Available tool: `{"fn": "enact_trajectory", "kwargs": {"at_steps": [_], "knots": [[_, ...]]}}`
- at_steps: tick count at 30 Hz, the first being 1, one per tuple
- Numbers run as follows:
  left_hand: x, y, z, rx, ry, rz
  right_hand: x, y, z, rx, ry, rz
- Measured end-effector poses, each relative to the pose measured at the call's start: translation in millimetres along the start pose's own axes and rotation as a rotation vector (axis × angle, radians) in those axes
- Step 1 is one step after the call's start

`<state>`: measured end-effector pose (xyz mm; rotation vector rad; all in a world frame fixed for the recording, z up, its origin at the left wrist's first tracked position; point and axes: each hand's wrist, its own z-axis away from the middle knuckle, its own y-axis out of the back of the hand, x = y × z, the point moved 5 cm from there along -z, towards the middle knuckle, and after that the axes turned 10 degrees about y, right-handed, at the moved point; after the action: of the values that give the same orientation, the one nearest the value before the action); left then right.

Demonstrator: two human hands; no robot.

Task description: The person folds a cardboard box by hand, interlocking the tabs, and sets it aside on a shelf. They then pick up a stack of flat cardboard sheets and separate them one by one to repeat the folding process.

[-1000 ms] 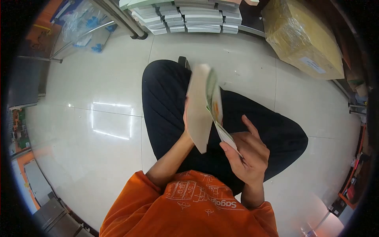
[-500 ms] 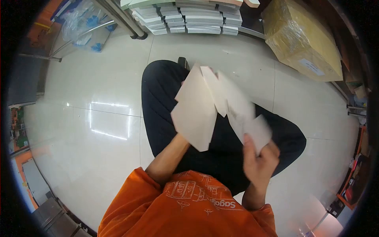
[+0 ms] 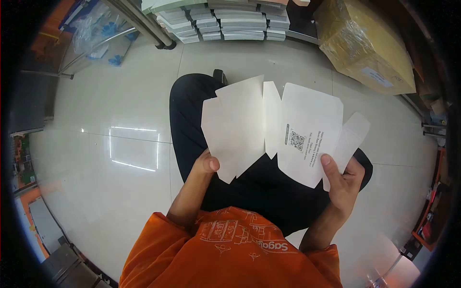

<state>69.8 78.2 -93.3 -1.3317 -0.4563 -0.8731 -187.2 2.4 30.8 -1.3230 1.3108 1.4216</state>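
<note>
A white die-cut cardboard box blank (image 3: 235, 129) is spread open above my lap. Its right panel carries a printed QR code and small lines of text. My left hand (image 3: 206, 163) is closed on the lower left edge, the thumb showing and the fingers hidden behind the card. At the lower right, my right hand (image 3: 343, 180) grips the blank between thumb and fingers, with the thumb on the printed face near the text. A side flap sticks out at the right, above the right fingers.
Stacks of flat white card (image 3: 240, 26) stand ahead of me. At the upper right sits a brown carton (image 3: 362, 48) wrapped in clear film. Metal table legs (image 3: 151, 29) and a clear plastic bag (image 3: 98, 33) are at the upper left. Glossy tiles (image 3: 110, 101) cover the floor.
The box blank has turned and opened out wide, its printed face now plain to see. My right hand has moved right, and the left thumb has come into view at the left edge.
</note>
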Motion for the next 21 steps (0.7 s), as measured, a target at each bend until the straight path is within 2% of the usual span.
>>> {"fn": "enact_trajectory", "kwargs": {"at_steps": [5, 7, 9, 11, 13, 15, 17, 21], "knots": [[-5.2, 0.1, -10.4, -0.049, 0.075, -0.120, -9.9, -7.1, 5.4, -0.059, 0.045, -0.002], [-5.7, -1.9, -14.8, -0.061, 0.087, -0.161, -14.0, -11.1, 9.4, -0.173, -0.018, 0.032], [-3.3, -7.8, -20.6, -0.063, 0.092, -0.170, -18.7, -12.8, 10.2, -0.184, -0.008, 0.035], [8.4, -17.1, -28.0, 0.066, 0.012, -0.067, -19.2, -16.3, 11.4, -0.194, 0.001, 0.036], [15.1, -18.1, -36.4, 0.121, 0.018, -0.102, -22.4, -15.2, 9.8, -0.091, 0.116, -0.008], [16.3, -14.8, -40.0, 0.227, 0.012, -0.120, -22.6, -9.0, 11.1, -0.039, 0.119, -0.010], [1.9, 5.9, -37.4, 0.215, 0.042, -0.091, -21.8, 8.2, 13.0, 0.000, 0.084, -0.007], [6.3, -3.3, -33.5, 0.237, 0.089, -0.103, -5.9, 39.6, 1.5, 0.022, 0.041, 0.041]]}}
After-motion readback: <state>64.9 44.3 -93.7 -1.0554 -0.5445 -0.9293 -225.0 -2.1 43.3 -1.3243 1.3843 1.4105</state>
